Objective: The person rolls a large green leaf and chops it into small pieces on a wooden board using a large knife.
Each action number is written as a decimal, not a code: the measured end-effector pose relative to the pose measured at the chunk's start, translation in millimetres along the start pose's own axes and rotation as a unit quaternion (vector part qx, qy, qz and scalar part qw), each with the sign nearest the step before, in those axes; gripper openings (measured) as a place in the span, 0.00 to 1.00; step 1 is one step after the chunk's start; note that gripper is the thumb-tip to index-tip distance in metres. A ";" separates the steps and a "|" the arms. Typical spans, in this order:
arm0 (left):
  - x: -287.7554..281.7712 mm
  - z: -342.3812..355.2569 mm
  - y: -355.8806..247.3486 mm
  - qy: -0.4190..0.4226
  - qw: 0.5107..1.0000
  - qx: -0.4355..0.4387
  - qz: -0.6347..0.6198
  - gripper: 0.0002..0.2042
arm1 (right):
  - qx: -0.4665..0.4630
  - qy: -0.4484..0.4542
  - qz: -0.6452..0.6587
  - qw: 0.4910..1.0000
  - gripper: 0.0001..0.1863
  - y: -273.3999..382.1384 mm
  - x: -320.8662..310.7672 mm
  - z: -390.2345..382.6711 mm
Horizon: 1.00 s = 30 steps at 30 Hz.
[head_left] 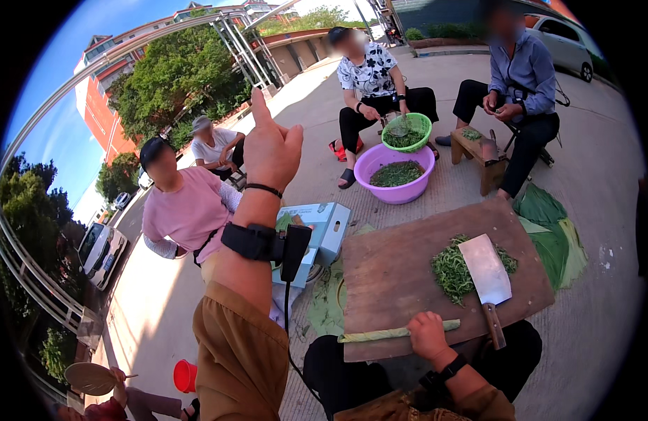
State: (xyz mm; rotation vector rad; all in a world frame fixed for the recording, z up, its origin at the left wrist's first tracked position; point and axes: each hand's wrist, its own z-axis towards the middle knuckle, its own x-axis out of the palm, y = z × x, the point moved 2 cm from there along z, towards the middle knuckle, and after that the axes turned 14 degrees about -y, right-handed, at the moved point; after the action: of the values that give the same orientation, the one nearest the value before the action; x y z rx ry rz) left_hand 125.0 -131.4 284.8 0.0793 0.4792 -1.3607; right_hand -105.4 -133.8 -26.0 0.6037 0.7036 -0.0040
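My left hand (271,144) is raised in the middle of the view, index finger stretched upward and other fingers curled, holding nothing visible. A dark strapped device with a cable is on that forearm. My right hand (427,335) is closed over a long rolled pale-green leaf (366,335) lying along the near edge of a wooden board (380,274). A cleaver (483,270) lies flat on a heap of shredded greens (450,277) at the board's right side, handle toward me.
Seated people (180,210) surround me. Ahead are a purple basin (383,196) and green basket (408,144) of greens, plus a low wooden bench (492,179). A light-blue box (327,217) stands left of the board, large leaves (552,252) lie right, and a red bucket (185,375) sits lower left.
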 end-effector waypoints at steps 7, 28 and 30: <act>-5.0 -120.5 43.8 0.237 0.966 -0.100 -0.003 0.15 | 0.018 -0.018 -0.012 1.000 0.03 3.7 -3.9 -0.2; 31.9 -332.5 -34.3 0.325 0.925 -0.081 -0.178 0.11 | 0.041 -0.019 0.007 0.999 0.03 2.7 -0.4 -1.3; 32.2 -333.5 -37.3 0.305 0.932 -0.091 -0.173 0.09 | 0.048 -0.005 0.009 0.999 0.03 1.3 -5.6 -0.6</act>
State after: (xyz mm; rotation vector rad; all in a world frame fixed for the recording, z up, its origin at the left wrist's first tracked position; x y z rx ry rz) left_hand -1.0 -60.0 -19.6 0.2814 1.1848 -1.6231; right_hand -109.8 -133.4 -22.3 0.7012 0.6915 -0.0230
